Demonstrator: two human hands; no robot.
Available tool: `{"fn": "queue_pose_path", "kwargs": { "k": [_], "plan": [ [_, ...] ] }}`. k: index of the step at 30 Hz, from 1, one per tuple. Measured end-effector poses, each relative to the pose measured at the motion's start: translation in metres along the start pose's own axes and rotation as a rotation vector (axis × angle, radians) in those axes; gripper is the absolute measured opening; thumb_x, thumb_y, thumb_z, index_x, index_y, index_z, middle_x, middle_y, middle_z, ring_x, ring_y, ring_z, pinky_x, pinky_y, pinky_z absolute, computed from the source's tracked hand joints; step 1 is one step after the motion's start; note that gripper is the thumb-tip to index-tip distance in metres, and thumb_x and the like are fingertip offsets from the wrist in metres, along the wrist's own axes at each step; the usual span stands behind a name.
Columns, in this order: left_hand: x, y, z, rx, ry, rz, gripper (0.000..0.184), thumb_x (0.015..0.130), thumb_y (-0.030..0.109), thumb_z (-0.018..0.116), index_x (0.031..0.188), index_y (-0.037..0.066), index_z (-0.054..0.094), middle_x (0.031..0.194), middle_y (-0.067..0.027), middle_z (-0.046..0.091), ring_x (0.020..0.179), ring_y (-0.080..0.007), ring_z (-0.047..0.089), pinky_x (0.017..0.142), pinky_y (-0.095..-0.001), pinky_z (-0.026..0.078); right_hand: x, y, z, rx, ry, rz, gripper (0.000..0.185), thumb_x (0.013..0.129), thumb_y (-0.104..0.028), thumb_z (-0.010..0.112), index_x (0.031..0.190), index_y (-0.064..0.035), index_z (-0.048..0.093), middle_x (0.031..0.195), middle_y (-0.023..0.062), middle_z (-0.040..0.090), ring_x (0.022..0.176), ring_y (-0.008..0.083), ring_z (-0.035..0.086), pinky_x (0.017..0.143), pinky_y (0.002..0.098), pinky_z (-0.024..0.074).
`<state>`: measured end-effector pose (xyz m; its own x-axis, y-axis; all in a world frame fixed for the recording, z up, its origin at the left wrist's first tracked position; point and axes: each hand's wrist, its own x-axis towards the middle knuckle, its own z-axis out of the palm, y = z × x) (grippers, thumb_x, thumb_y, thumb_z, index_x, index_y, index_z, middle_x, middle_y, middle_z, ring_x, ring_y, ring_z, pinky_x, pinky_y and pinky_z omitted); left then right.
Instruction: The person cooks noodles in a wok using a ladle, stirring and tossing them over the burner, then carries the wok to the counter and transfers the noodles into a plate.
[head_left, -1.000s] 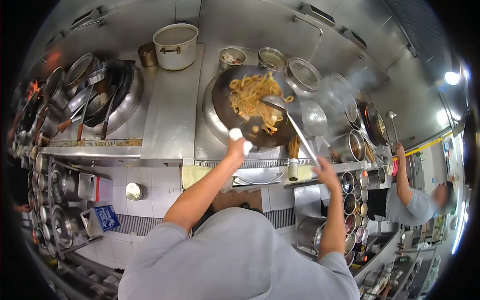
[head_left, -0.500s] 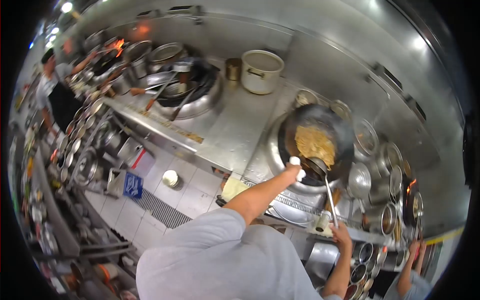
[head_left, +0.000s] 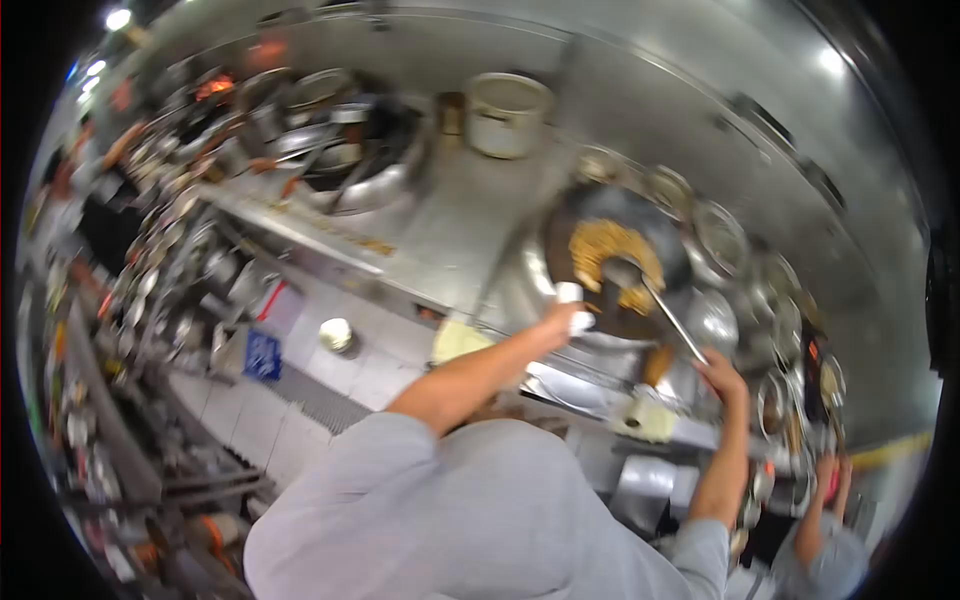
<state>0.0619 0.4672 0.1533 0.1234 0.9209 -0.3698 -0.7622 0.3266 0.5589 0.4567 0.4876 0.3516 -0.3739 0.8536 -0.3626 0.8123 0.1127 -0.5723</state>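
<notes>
Yellow-brown food (head_left: 597, 240), too blurred to name, lies in a dark wok (head_left: 665, 232) set in a steel ring. At the wok's near left rim, my left hand (head_left: 560, 322) is closed on a white cloth (head_left: 570, 294); whether it grips the rim through the cloth is hidden. My right hand (head_left: 722, 375) is wrapped around the end of a ladle's long metal handle (head_left: 674, 320). The ladle's bowl (head_left: 621, 272) rests down in the food near the wok's middle.
A large pot (head_left: 508, 118) stands behind the counter's left part. Strainers and pans (head_left: 718, 232) line the wok's right side. Another burner with a wok (head_left: 365, 185) sits to the left. A co-worker (head_left: 110, 215) is far left, another person's arms (head_left: 822, 510) lower right.
My right hand has moved up and right, swinging the ladle's handle rightward. The ladle's bowl has gone deeper into the food, which now curves around it. My view has shifted slightly.
</notes>
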Motion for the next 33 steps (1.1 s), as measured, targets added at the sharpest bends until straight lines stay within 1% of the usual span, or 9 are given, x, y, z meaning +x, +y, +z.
{"fn": "queue_pose_path", "kwargs": {
  "k": [4, 12, 16, 19, 21, 22, 24, 29, 33],
  "plan": [
    [-0.147, 0.035, 0.045, 0.124, 0.104, 0.194, 0.041, 0.080, -0.012, 0.045, 0.118, 0.001, 0.051, 0.103, -0.0130, 0.063, 0.085, -0.0233, 0.067, 0.070, -0.0369, 0.058, -0.030, -0.046, 0.018, -0.055, 0.263, 0.052, 0.046, 0.084, -0.019, 0.067, 0.127, -0.0062, 0.056, 0.087, 0.0039, 0.062, 0.063, 0.0145, 0.052, 0.059, 0.0297, 0.0457],
    [-0.103, 0.085, 0.113, 0.164, 0.456, -0.044, 0.022, 0.083, 0.009, 0.058, 0.104, 0.007, 0.050, 0.080, -0.0066, 0.058, 0.063, -0.0203, 0.058, 0.048, -0.0301, 0.041, -0.073, -0.097, -0.041, 0.249, -0.184, 0.242, 0.056, 0.082, -0.012, 0.067, 0.135, -0.0100, 0.048, 0.067, -0.0009, 0.052, 0.042, 0.0047, 0.038, 0.037, 0.0214, 0.0318],
    [-0.061, 0.027, 0.032, 0.100, 0.085, 0.223, 0.023, 0.080, 0.002, 0.057, 0.102, 0.004, 0.052, 0.091, -0.0101, 0.060, 0.068, -0.0200, 0.062, 0.050, -0.0346, 0.048, -0.030, -0.044, 0.005, -0.094, 0.049, -0.022, 0.054, 0.081, -0.005, 0.066, 0.134, -0.0073, 0.050, 0.090, 0.0047, 0.063, 0.072, 0.0114, 0.057, 0.055, 0.0263, 0.0464],
    [-0.132, 0.017, 0.024, 0.177, 0.154, 0.262, 0.035, 0.079, -0.008, 0.048, 0.112, 0.002, 0.054, 0.095, -0.0109, 0.062, 0.082, -0.0229, 0.065, 0.067, -0.0361, 0.056, -0.033, -0.051, -0.003, -0.118, 0.227, -0.072, 0.054, 0.080, -0.005, 0.067, 0.132, -0.0062, 0.052, 0.109, 0.0075, 0.066, 0.092, 0.0156, 0.060, 0.075, 0.0271, 0.0492],
    [-0.128, 0.016, 0.026, 0.216, 0.309, 0.227, 0.030, 0.078, -0.007, 0.050, 0.107, 0.001, 0.053, 0.089, -0.0097, 0.060, 0.075, -0.0226, 0.064, 0.061, -0.0358, 0.054, -0.042, -0.027, -0.015, -0.049, 0.243, -0.172, 0.051, 0.078, -0.003, 0.069, 0.128, -0.0053, 0.056, 0.120, 0.0096, 0.064, 0.106, 0.0170, 0.059, 0.095, 0.0307, 0.0437],
    [-0.115, 0.022, 0.032, 0.194, 0.295, 0.228, 0.022, 0.080, -0.004, 0.050, 0.101, 0.001, 0.052, 0.083, -0.0086, 0.058, 0.069, -0.0216, 0.062, 0.053, -0.0349, 0.051, -0.061, -0.047, -0.037, -0.057, 0.210, 0.000, 0.054, 0.076, 0.001, 0.069, 0.127, -0.0044, 0.056, 0.119, 0.0095, 0.064, 0.107, 0.0172, 0.059, 0.095, 0.0299, 0.0435],
    [-0.081, 0.042, 0.048, 0.213, 0.277, 0.256, 0.005, 0.083, 0.003, 0.051, 0.088, 0.003, 0.048, 0.070, -0.0064, 0.052, 0.054, -0.0192, 0.056, 0.038, -0.0329, 0.042, -0.087, -0.047, -0.083, -0.237, 0.214, -0.142, 0.053, 0.072, -0.003, 0.070, 0.124, -0.0078, 0.060, 0.118, 0.0103, 0.066, 0.106, 0.0215, 0.063, 0.092, 0.0307, 0.0475],
    [-0.073, 0.052, 0.053, 0.169, 0.268, 0.249, 0.018, 0.080, 0.002, 0.051, 0.097, 0.002, 0.044, 0.074, -0.0083, 0.052, 0.053, -0.0197, 0.056, 0.035, -0.0333, 0.041, -0.127, -0.110, -0.137, -0.899, 0.265, 0.164, 0.058, 0.066, -0.004, 0.066, 0.121, -0.0249, 0.063, 0.109, 0.0064, 0.068, 0.098, 0.0280, 0.065, 0.085, 0.0391, 0.0507],
    [-0.056, 0.054, 0.049, 0.123, 0.277, 0.194, 0.022, 0.079, 0.002, 0.053, 0.099, 0.001, 0.043, 0.076, -0.0103, 0.054, 0.053, -0.0210, 0.058, 0.034, -0.0338, 0.042, -0.059, -0.057, -0.068, -0.768, 0.289, -0.016, 0.056, 0.073, -0.005, 0.065, 0.126, -0.0220, 0.057, 0.111, 0.0147, 0.065, 0.102, 0.0376, 0.059, 0.088, 0.0449, 0.0479]
  ]
}}
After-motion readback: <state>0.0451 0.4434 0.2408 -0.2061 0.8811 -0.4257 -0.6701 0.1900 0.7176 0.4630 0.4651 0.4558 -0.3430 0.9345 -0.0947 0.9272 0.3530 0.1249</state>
